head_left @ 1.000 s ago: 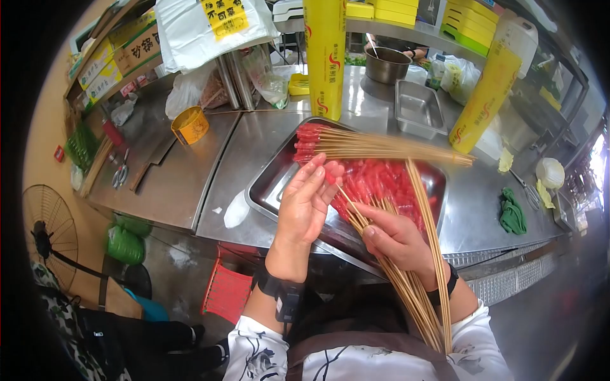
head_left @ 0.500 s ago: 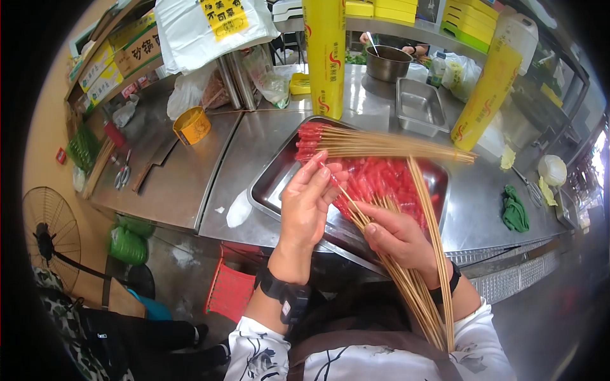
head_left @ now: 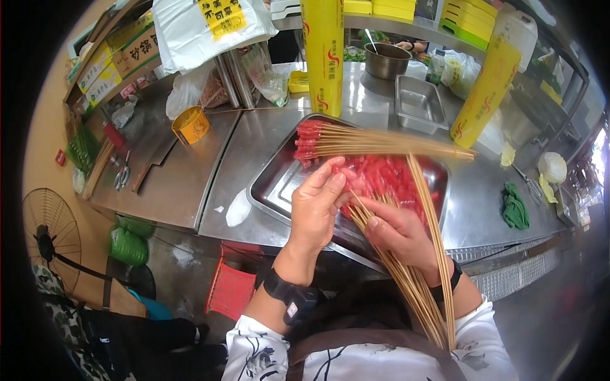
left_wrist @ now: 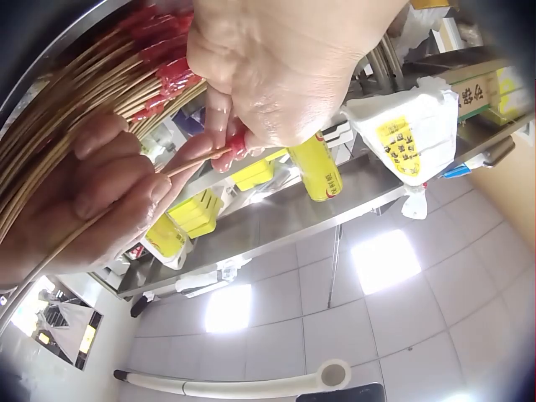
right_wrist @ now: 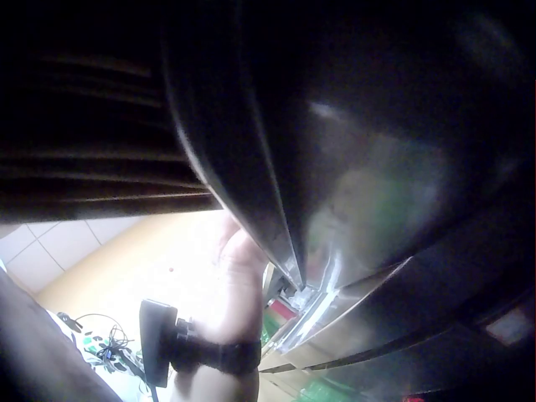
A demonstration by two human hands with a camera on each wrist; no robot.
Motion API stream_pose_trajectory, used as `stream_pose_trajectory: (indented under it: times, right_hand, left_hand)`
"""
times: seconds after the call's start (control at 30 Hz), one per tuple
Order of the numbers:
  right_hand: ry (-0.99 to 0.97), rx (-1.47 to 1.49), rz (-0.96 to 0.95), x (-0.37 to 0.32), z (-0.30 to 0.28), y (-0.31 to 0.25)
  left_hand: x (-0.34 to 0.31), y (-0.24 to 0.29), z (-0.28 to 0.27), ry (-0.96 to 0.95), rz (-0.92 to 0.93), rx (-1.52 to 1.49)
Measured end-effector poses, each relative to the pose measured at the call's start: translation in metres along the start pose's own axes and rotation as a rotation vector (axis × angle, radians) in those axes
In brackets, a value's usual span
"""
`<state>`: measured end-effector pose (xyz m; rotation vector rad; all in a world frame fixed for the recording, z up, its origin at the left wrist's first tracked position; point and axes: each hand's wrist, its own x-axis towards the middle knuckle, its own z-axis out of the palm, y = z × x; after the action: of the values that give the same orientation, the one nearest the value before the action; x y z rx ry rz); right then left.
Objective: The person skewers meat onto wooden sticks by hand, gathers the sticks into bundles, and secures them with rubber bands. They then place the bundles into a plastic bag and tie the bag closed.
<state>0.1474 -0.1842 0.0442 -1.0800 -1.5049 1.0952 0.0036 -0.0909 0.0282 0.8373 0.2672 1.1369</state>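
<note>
My left hand (head_left: 314, 206) pinches a small piece of red meat (left_wrist: 237, 144) between thumb and fingers, above the tray. A thin bamboo skewer (left_wrist: 194, 162) runs into that piece. My right hand (head_left: 400, 235) grips this skewer along with a thick bundle of bare skewers (head_left: 413, 292), which trails back toward my body. Several separate skewers (head_left: 429, 219) lie across the right wrist and reach over the tray. Below the hands, a metal tray (head_left: 270, 184) holds a heap of red meat strips (head_left: 387, 174). Meat-tipped skewers (head_left: 387, 141) lie fanned along its far edge.
Two yellow cling-film rolls (head_left: 324, 70), (head_left: 486, 95) stand beyond the tray. Behind are a steel pan (head_left: 419, 105) and a pot (head_left: 387, 63). A green cloth (head_left: 515, 206) lies at right; a cleaver (head_left: 154, 165), scissors (head_left: 122, 171) and a yellow tin (head_left: 190, 125) are at left.
My left hand has shifted right and closer to the right hand, its fingers further down the skewer. The right hand keeps its place with the bundle.
</note>
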Motion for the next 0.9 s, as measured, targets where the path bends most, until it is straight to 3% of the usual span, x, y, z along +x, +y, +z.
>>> stream_pose_trajectory:
  times: [0.6, 0.77, 0.9]
  right_hand:
    - [0.022, 0.083, 0.037, -0.001, 0.001, 0.004]
    - [0.006, 0.111, 0.0, 0.001, 0.0, 0.002]
    - [0.118, -0.115, -0.121, -0.002, 0.001, -0.004]
  left_hand:
    - [-0.009, -0.01, 0.009, -0.01, 0.038, 0.023]
    - [-0.011, -0.007, 0.006, 0.083, 0.02, 0.159]
    - [-0.015, -0.001, 0.0, 0.151, 0.04, 0.321]
